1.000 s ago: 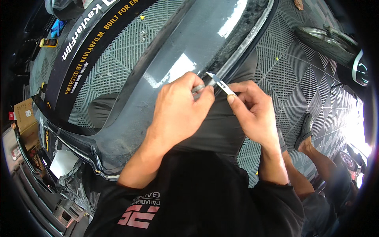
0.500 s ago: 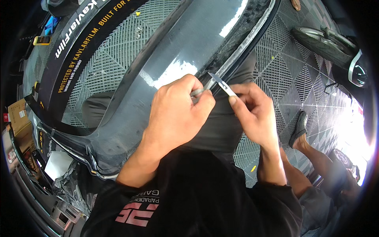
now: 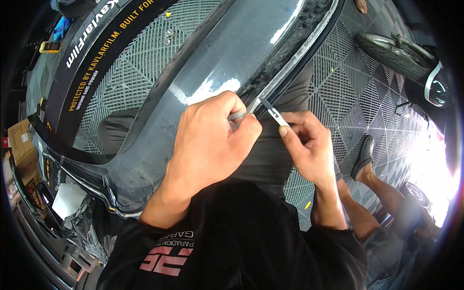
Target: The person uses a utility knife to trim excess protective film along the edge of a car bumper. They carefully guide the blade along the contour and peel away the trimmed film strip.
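A long dark grey panel [image 3: 220,43], which looks like a car bumper, lies across my lap with white reflections on its curved face. My left hand [image 3: 208,140] rests over its near edge. Thumb and bent forefinger there pinch a thin greyish strip [image 3: 238,116] that joins the pale rim of the panel. A slim utility knife [image 3: 276,117] with a silver-white handle is gripped by my right hand [image 3: 309,147], between thumb and fingers. Its dark blade points up and left, the tip at the rim just beyond my left fingertips. Whether it cuts into the strip I cannot tell.
Grey grid tiles [image 3: 333,101] cover the floor. At the right are a wheel with a black tyre [image 3: 394,58] and another person's leg with a dark shoe [image 3: 363,157]. Cardboard boxes [image 3: 21,140] and crumpled dark plastic [image 3: 84,224] lie at the left.
The knife has shifted slightly down, its blade tip now lower along the rim. My left hand has moved a little left and keeps its pinch. The view has shifted slightly.
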`<state>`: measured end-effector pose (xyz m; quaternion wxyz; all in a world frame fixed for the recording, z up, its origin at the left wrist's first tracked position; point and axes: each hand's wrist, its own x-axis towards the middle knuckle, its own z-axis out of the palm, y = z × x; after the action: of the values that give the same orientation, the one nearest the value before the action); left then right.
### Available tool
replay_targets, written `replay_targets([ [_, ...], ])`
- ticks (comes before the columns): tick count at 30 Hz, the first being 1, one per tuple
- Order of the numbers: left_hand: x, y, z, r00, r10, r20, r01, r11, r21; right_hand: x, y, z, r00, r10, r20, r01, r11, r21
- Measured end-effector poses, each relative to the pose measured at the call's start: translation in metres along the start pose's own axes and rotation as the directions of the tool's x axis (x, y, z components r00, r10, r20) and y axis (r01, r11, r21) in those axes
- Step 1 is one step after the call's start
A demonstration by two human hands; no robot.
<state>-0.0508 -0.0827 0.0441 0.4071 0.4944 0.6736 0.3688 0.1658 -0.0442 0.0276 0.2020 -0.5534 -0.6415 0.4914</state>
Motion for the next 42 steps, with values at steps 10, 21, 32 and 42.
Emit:
replay_targets([
  [10,-0.002,0.004,-0.008,0.999,-0.002,0.037,0.002,1.000,0.007,0.001,-0.002,0.001,0.996,0.085,0.035,-0.083,0.994,-0.077],
  [21,-0.006,0.011,-0.018,0.998,-0.022,0.061,0.023,1.000,-0.015,-0.003,-0.005,0.003,0.994,0.107,0.035,-0.105,0.993,-0.056],
  [32,-0.009,0.010,-0.022,0.999,-0.003,0.048,0.008,0.995,-0.103,-0.007,-0.007,0.003,0.999,-0.007,0.045,0.008,1.000,-0.030],
  [42,-0.014,-0.003,-0.022,0.973,0.211,0.092,-0.196,0.968,-0.156,-0.007,-0.008,0.004,0.999,-0.007,0.048,0.010,0.998,-0.063],
])
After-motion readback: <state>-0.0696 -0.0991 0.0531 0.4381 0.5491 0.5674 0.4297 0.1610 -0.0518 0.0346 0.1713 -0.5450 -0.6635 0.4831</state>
